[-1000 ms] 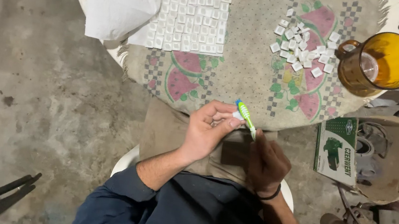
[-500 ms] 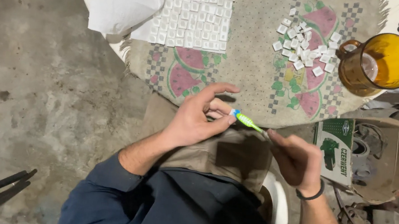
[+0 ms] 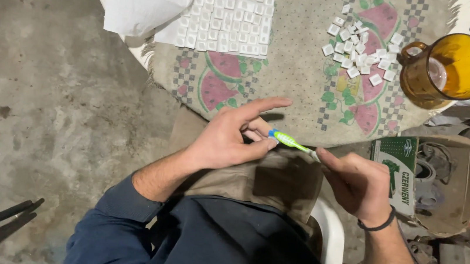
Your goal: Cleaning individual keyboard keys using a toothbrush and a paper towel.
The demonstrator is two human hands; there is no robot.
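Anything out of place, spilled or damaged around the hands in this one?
Nothing spilled or broken. The loose white tiles lie in a scattered heap, unlike the neat tile grid. The cardboard box of parts sits tipped with torn flaps.

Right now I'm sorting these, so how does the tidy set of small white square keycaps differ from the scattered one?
The gridded white keycaps lie in neat rows, many, left on the cloth. The loose white keycaps form a smaller, jumbled pile near the amber glass mug. Both look like small white squares.

Your right hand (image 3: pixel 361 185) grips the green toothbrush (image 3: pixel 293 141) by its handle; its head meets your left hand (image 3: pixel 228 140) fingers (image 3: pixel 260 145). At one o'clock, loose white tiles (image 3: pixel 359 49) lie beside the amber mug (image 3: pixel 451 68).
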